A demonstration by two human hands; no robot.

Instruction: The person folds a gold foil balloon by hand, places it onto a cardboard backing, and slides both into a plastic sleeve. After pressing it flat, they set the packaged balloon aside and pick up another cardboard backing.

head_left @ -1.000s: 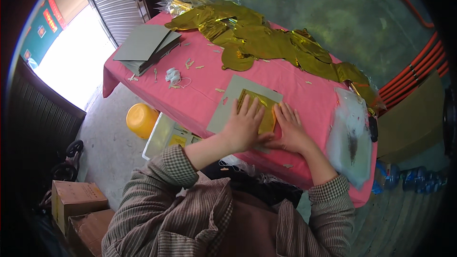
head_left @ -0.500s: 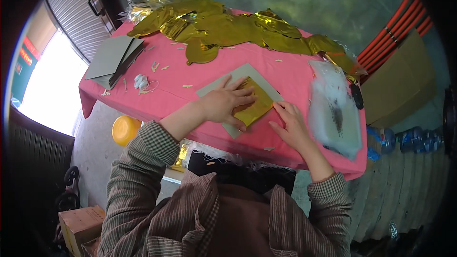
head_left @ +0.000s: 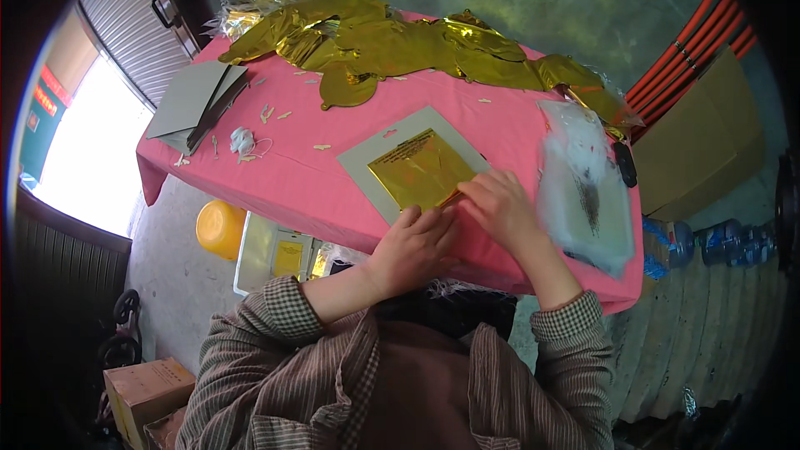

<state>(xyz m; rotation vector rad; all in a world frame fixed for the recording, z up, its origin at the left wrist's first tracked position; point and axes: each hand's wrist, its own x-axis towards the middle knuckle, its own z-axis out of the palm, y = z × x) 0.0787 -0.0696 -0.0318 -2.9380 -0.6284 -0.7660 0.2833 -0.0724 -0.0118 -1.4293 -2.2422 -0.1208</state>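
A folded gold foil balloon [head_left: 421, 171] with small dark print lies on a grey card [head_left: 360, 160] that has a hanging slot near its far-left edge. The card rests slantwise on the pink-covered table. At the foil's near corner, my left hand [head_left: 412, 252] has its fingers pressed together over the edge. My right hand [head_left: 504, 212] pinches the foil's right near edge, where a fold stands up slightly. Both hands' fingertips are partly hidden. More gold foil balloons [head_left: 408, 48] lie spread flat along the far side.
Grey cards [head_left: 187, 104] are stacked at the left, near a white string bundle [head_left: 242, 142] and small scraps [head_left: 322, 147]. A clear plastic bag pile [head_left: 587, 200] and black tool [head_left: 624, 165] lie right. Below are a yellow bucket [head_left: 221, 229] and white bin [head_left: 250, 262].
My left hand has moved off the foil's top down to its near corner, uncovering the print and the card's slot. The right hand has shifted slightly and now pinches the edge.
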